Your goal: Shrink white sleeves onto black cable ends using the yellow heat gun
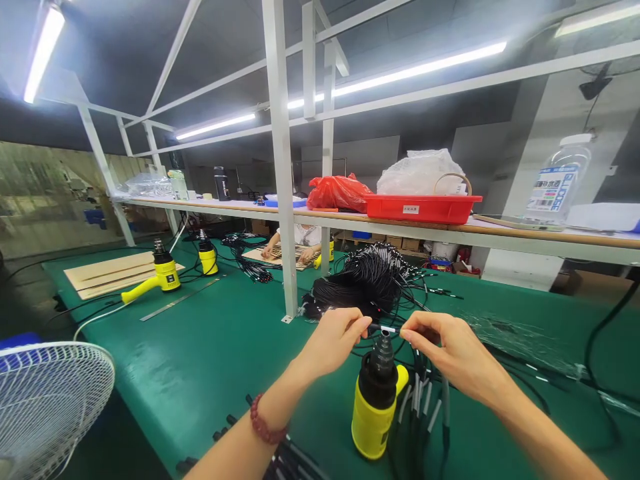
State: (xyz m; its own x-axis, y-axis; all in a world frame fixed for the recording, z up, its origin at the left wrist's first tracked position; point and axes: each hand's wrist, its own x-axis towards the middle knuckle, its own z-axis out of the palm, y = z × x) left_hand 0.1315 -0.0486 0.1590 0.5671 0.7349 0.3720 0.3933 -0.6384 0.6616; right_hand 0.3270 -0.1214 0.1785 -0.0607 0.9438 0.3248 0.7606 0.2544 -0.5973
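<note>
We see the main risk at the black cable (385,328), held just above the nozzle of the yellow heat gun (375,400): a slip could scorch the insulation or the fingers, and a loose pinch could let the pale sleeve (386,330) slide. The left hand (330,343) and right hand (455,353) each pinch the cable in a tight grip, level above the green worktop (210,360). The sleeve looks snug and unmarked, though at this size we can't be sure.
</note>
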